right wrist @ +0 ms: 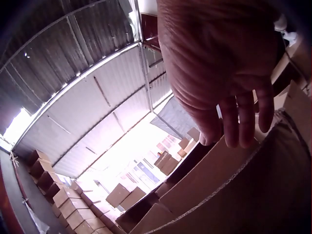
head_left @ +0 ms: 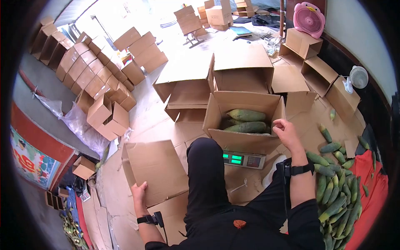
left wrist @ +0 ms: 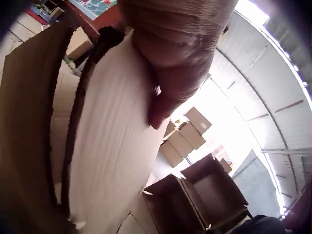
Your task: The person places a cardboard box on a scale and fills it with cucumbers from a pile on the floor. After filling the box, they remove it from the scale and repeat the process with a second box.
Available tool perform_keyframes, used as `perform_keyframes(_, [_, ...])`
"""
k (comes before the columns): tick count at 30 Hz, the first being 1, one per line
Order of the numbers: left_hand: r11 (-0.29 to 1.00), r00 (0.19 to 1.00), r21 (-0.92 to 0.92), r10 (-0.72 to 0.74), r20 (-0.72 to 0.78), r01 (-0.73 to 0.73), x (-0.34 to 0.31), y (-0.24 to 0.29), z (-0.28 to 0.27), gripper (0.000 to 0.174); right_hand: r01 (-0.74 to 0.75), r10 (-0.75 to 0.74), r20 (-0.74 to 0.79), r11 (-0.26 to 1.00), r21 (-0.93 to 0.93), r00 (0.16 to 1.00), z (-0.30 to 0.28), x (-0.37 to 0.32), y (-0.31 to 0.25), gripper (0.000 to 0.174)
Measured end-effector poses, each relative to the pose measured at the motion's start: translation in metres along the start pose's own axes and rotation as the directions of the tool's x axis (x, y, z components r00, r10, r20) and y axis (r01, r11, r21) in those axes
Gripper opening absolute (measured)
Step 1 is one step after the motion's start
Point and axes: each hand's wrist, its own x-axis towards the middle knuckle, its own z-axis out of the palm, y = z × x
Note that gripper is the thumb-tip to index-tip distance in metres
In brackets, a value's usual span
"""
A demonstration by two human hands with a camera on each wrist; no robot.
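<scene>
My left hand [head_left: 140, 195] grips the edge of an empty-looking cardboard box [head_left: 157, 168] beside my left knee. In the left wrist view the thumb [left wrist: 158, 114] lies along one face of the cardboard; the other fingers are hidden. A second cardboard box [head_left: 246, 141], its top open, stands on a digital scale [head_left: 243, 160] in front of me. Several long green gourds [head_left: 246, 127] lie inside it. My right hand [head_left: 286, 133] is at this box's right rim, and in the right wrist view its fingers [right wrist: 245, 122] hang loosely over the edge.
A large pile of green gourds [head_left: 339, 196] lies on my right by a red cloth [head_left: 373, 183]. Empty cartons [head_left: 189, 92] stand behind the scale, with stacked cartons [head_left: 89, 73] at left. A pink fan [head_left: 309, 20] and a small white fan [head_left: 358, 77] sit on boxes at right.
</scene>
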Motion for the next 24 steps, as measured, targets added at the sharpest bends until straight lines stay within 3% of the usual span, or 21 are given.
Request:
perform_keyframes(1, [1.000,1.000,0.006,0.002,0.003,-0.002,-0.007,0.025,0.008,0.020,0.000,0.000,0.000,1.000,0.026,1.000,0.000,0.000,0.001,0.025])
perform_keyframes(5, [0.947,0.943,0.023,0.316,0.108,-0.320,-0.011,0.111,0.033,0.013,-0.025,0.026,0.023,1.000,-0.008,0.999,-0.005,-0.005,-0.015,0.026])
perform_keyframes(6, [0.932,0.954,0.204,0.291,0.077,-0.300,-0.027,0.154,0.044,0.011,-0.027,0.027,0.019,1.000,-0.005,0.999,-0.007,-0.005,-0.015,0.026])
perform_keyframes(7, [0.930,0.952,0.206,0.295,0.079,-0.305,-0.028,0.177,0.052,0.011,-0.021,0.021,0.023,1.000,-0.002,1.000,-0.007,-0.005,-0.014,0.025])
perform_keyframes(9, [0.735,0.787,0.290,0.599,0.147,-0.613,-0.023,0.214,0.067,0.012,-0.016,0.016,0.021,1.000,0.009,1.000,-0.007,-0.006,-0.013,0.025])
perform_keyframes(13, [0.487,0.581,0.349,0.774,0.253,-0.800,-0.008,0.283,0.108,0.014,-0.001,0.001,0.008,1.000,0.002,1.000,-0.009,-0.009,-0.016,0.026])
perform_keyframes(17, [0.225,0.388,0.434,0.858,0.335,-0.872,0.005,0.333,0.168,0.016,0.019,-0.019,0.002,1.000,0.007,1.000,-0.012,-0.012,-0.021,0.026])
perform_keyframes(19, [0.081,0.240,0.413,0.906,0.348,-0.907,0.025,0.344,0.206,0.021,0.021,-0.020,-0.013,1.000,0.022,1.000,-0.012,-0.014,-0.025,0.025])
perform_keyframes(20, [0.079,0.235,0.407,0.907,0.349,-0.910,0.035,0.348,0.224,0.021,0.016,-0.016,-0.007,1.000,0.016,1.000,-0.013,-0.014,-0.027,0.025])
perform_keyframes(22, [-0.069,0.124,0.472,0.922,0.366,-0.879,0.051,0.352,0.259,0.023,0.007,-0.007,0.008,0.999,0.047,1.000,-0.013,-0.014,-0.025,0.025])
perform_keyframes(24, [-0.102,0.109,0.489,0.917,0.385,-0.866,0.064,0.351,0.290,0.023,0.002,-0.002,0.005,0.998,0.058,1.000,-0.014,-0.014,-0.023,0.025])
